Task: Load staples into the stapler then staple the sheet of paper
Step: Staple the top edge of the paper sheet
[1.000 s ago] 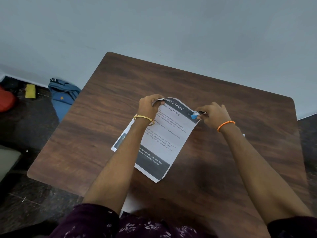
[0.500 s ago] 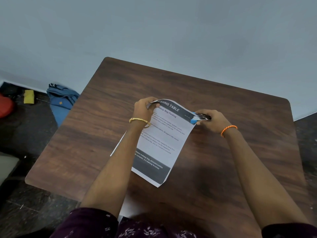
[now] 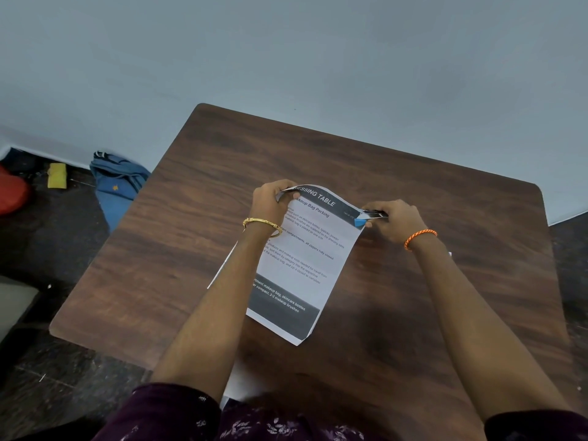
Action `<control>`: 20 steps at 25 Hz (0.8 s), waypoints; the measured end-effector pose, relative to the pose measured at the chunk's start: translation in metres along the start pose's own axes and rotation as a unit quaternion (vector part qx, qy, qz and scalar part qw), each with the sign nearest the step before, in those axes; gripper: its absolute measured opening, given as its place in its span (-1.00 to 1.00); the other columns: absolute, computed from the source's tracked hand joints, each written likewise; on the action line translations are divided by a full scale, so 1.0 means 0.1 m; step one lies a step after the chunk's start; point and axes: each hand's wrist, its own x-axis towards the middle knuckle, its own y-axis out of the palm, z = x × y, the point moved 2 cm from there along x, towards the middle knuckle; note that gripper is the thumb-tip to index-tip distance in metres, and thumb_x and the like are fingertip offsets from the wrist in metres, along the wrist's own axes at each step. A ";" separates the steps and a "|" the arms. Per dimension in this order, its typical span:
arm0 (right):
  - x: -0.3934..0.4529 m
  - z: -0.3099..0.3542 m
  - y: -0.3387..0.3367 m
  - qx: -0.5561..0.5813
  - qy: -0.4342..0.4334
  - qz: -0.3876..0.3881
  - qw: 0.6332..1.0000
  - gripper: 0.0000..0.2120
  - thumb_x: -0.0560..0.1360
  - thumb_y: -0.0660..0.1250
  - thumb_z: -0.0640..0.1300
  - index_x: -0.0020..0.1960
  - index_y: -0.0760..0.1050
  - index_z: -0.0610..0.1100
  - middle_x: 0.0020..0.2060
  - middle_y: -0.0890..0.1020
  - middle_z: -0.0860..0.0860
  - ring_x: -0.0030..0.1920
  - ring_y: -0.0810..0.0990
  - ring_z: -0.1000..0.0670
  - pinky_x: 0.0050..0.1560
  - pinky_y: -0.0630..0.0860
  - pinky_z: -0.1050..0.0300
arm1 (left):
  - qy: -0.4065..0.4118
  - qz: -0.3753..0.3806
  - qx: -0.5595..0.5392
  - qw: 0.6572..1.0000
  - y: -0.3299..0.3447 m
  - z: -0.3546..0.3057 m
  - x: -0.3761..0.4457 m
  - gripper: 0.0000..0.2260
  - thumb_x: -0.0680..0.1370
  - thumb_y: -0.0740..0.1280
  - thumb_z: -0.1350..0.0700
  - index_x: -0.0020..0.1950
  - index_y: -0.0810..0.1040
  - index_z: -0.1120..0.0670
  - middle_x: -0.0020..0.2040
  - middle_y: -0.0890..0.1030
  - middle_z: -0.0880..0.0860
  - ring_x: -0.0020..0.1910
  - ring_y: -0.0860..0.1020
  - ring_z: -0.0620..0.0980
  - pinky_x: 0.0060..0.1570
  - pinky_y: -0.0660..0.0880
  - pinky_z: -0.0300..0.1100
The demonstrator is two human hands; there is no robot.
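Note:
A printed sheet of paper (image 3: 305,259) with dark header and footer bands is lifted and bowed above the brown wooden table (image 3: 197,198). My left hand (image 3: 270,198) pinches its top left corner. My right hand (image 3: 396,221) is closed around a small blue and black stapler (image 3: 370,216), whose jaws sit over the sheet's top right corner. Most of the stapler is hidden inside the hand.
A second white sheet (image 3: 241,383) lies at the table's near edge under my left forearm. A small white object (image 3: 449,253) peeks out behind my right wrist. On the dark floor to the left lie a blue bag (image 3: 117,186), a yellow item (image 3: 57,176) and a red thing (image 3: 12,194).
The sheet has been lifted and curved more. My right hand with the stapler has shifted slightly right along the top right corner; the camera view has shifted a little.

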 end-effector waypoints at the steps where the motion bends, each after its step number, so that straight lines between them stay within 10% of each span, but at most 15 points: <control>1: 0.00 0.01 0.00 -0.012 0.002 -0.009 1.000 -0.70 0.50 0.28 -0.14 0.21 0.51 0.05 0.13 0.63 -0.01 0.19 0.44 -0.14 0.20 0.26 -0.09 | 0.000 0.001 0.000 1.000 0.01 -0.01 0.00 -0.86 0.50 0.34 0.25 -0.01 0.65 0.24 -0.08 0.69 0.18 -0.15 0.51 -0.06 -0.26 0.32 -0.60; 13: -0.09 0.10 0.09 -0.067 0.001 -0.040 0.997 -0.69 0.50 0.20 -0.24 0.18 0.54 -0.04 0.02 0.65 -0.05 0.10 0.41 -0.11 0.14 0.20 -0.06 | -0.004 0.011 0.010 1.000 0.05 0.00 -0.03 -0.86 0.50 0.34 0.24 -0.03 0.66 0.23 -0.08 0.69 0.17 -0.15 0.52 -0.06 -0.23 0.36 -0.46; 20: -0.10 -0.06 0.21 0.083 0.042 -0.028 0.995 -0.63 0.46 0.32 -0.20 0.26 0.46 -0.04 0.20 0.57 -0.04 0.22 0.42 -0.17 0.28 0.24 -0.12 | -0.019 0.003 0.011 1.000 0.03 0.01 -0.05 -0.86 0.50 0.34 0.21 -0.03 0.66 0.22 -0.12 0.69 0.16 -0.19 0.50 -0.05 -0.22 0.39 -0.37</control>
